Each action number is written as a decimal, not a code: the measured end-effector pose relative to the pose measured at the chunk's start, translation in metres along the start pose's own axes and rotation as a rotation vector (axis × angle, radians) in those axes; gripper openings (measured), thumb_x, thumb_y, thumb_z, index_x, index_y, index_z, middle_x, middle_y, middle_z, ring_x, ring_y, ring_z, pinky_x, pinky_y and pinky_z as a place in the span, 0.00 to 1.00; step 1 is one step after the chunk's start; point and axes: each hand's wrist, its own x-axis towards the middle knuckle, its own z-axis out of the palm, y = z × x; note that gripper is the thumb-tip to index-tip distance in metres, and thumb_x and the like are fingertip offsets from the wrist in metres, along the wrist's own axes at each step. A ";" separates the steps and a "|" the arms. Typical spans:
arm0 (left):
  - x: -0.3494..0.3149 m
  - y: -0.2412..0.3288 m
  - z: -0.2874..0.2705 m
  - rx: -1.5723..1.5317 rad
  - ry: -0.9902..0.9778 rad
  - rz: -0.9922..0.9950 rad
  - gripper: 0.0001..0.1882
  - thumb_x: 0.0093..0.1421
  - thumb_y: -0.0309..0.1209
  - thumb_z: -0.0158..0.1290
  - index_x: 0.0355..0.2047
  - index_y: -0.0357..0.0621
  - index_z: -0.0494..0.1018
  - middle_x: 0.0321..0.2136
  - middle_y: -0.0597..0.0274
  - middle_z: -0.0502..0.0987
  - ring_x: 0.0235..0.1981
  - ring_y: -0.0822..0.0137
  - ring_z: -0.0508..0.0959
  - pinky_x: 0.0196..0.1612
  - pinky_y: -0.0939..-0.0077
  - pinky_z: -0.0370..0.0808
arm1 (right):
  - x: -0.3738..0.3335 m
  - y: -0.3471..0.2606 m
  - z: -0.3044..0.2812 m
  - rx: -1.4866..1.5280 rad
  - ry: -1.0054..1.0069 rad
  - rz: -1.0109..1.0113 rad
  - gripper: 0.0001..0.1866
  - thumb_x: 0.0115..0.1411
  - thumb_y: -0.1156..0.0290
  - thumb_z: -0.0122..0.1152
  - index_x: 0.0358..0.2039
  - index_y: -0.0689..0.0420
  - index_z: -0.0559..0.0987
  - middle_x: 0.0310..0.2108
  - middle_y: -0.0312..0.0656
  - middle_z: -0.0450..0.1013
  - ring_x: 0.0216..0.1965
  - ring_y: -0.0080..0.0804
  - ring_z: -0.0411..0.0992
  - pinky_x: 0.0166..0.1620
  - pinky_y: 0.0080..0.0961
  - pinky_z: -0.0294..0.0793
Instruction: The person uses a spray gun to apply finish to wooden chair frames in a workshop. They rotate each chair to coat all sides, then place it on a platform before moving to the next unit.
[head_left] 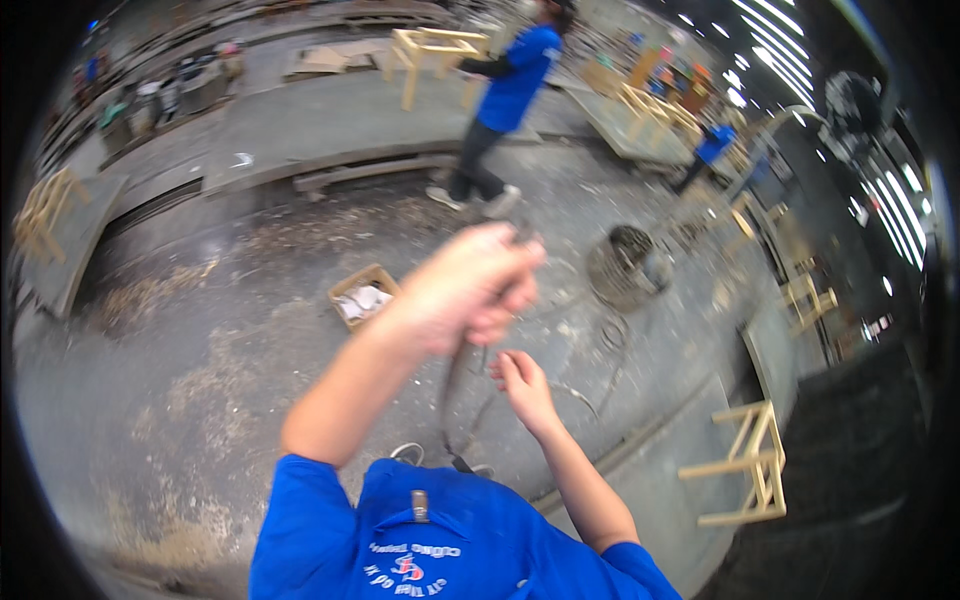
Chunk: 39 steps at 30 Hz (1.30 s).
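Note:
My left hand is raised in front of me, blurred by motion, its fingers wrapped round a dark strap. The strap hangs in a loose curve toward my waist and has a black end piece near my blue shirt. Lower and to the right is my right hand, its fingers curled inward beside the strap, with the palm side hidden. Whether anything is held in it does not show.
A cardboard box and a dark round basket stand on the littered floor. A wooden frame rests at right. Ahead, a person in blue is beside another wooden frame on a low platform.

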 end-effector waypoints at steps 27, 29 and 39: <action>-0.106 0.090 0.099 0.169 -0.327 -0.097 0.27 0.72 0.36 0.47 0.67 0.37 0.60 0.13 0.73 0.65 0.11 0.85 0.59 0.12 0.86 0.53 | 0.098 0.152 0.030 -1.573 -0.334 -0.067 0.11 0.61 0.67 0.60 0.43 0.50 0.84 0.39 0.41 0.83 0.41 0.33 0.82 0.40 0.33 0.79; -0.100 0.086 0.100 0.161 -0.393 -0.106 0.26 0.73 0.35 0.45 0.67 0.39 0.59 0.13 0.73 0.64 0.11 0.85 0.59 0.12 0.87 0.53 | 0.079 0.164 0.023 -1.555 -0.367 -0.018 0.11 0.61 0.67 0.59 0.43 0.51 0.83 0.38 0.41 0.83 0.40 0.33 0.82 0.39 0.33 0.78; -0.072 0.081 0.127 0.129 -0.844 -0.103 0.13 0.74 0.38 0.44 0.45 0.40 0.65 0.16 0.71 0.66 0.16 0.80 0.65 0.18 0.81 0.62 | 0.026 0.190 -0.016 -1.319 -0.340 0.220 0.09 0.63 0.67 0.59 0.44 0.52 0.80 0.36 0.43 0.82 0.37 0.32 0.81 0.36 0.30 0.78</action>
